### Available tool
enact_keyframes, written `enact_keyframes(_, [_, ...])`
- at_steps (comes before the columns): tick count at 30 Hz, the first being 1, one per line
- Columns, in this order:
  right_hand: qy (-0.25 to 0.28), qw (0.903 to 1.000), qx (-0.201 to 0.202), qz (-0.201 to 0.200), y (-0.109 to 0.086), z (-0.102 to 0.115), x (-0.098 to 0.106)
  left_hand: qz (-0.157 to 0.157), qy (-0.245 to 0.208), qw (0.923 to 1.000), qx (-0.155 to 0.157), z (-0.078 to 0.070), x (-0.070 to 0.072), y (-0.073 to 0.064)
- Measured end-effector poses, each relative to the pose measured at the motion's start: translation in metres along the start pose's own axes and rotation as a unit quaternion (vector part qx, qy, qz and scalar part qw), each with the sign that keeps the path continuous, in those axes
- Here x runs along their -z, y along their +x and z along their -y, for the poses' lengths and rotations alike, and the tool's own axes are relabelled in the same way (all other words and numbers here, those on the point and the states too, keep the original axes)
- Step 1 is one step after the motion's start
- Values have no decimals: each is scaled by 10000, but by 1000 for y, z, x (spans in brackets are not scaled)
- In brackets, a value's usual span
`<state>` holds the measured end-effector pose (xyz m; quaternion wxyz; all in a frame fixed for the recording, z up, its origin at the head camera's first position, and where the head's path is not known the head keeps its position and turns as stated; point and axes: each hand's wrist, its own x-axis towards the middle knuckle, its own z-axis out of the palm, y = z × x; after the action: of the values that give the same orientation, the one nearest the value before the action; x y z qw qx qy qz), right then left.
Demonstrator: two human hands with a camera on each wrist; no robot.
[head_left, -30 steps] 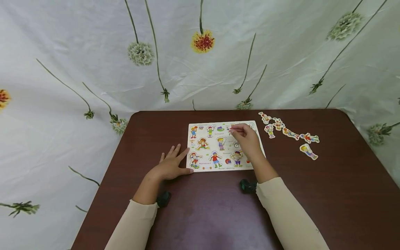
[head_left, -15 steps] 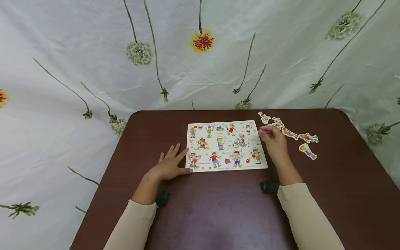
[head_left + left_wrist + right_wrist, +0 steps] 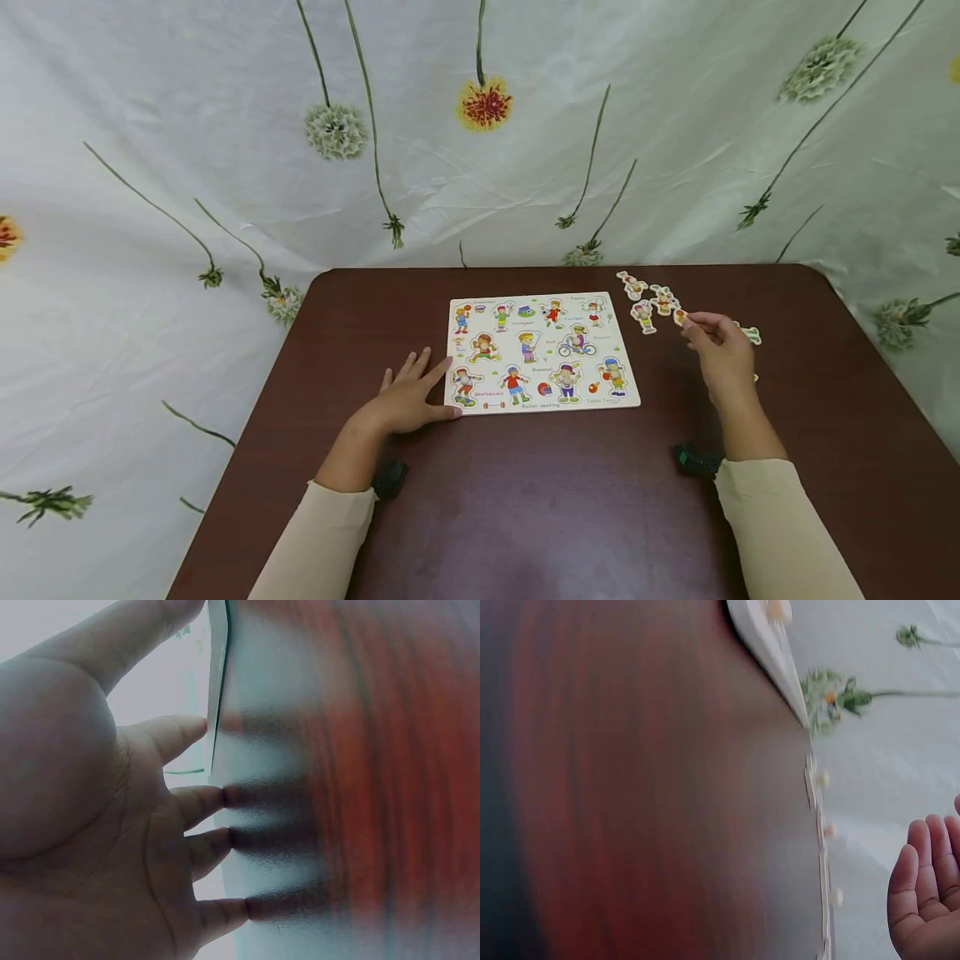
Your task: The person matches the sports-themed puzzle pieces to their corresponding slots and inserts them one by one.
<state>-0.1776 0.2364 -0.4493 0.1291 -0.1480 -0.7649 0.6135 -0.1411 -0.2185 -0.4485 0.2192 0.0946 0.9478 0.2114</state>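
Both my sleeves [image 3: 318,542] are plain cream, and my wrist gadgets [image 3: 693,461] are black, the right one with a green patch. My desk [image 3: 540,500] is dark reddish brown, streaked with darker grain seen from my wrists, and purplish where it shines near me. The board [image 3: 588,371] is white, covered in multicoloured figures [image 3: 483,347]: a roller skater [image 3: 515,383] in red top and blue shorts, a footballer [image 3: 553,313] in red, a golfer [image 3: 528,346] in purple trousers. The loose pieces [image 3: 642,317] have white borders round bright pictures, with pale yellow knobs [image 3: 830,830]. The greyish-white cloth [image 3: 480,183] is printed with green stems [image 3: 480,50], pale green puffs [image 3: 336,131] and a yellow bloom [image 3: 483,104] with a red middle.
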Motion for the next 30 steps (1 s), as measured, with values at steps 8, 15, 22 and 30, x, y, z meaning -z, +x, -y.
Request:
enact_keyframes(8, [-585, 9977, -326, 85, 3, -3, 31, -5, 2, 10000, -4, 1, 1, 1])
enact_keyframes(15, [-2455, 9645, 394, 888, 5, -7, 56, 1, -13, 10000, 1, -1, 1, 0])
enact_keyframes(22, [-3777, 9036, 1254, 1584, 12, -11, 73, -7, -39, 10000, -11, -2, 0, -1])
enact_keyframes(30, [-4328, 8698, 1103, 2098, 21, -12, 86, -5, -18, 10000, -4, -1, 1, -1])
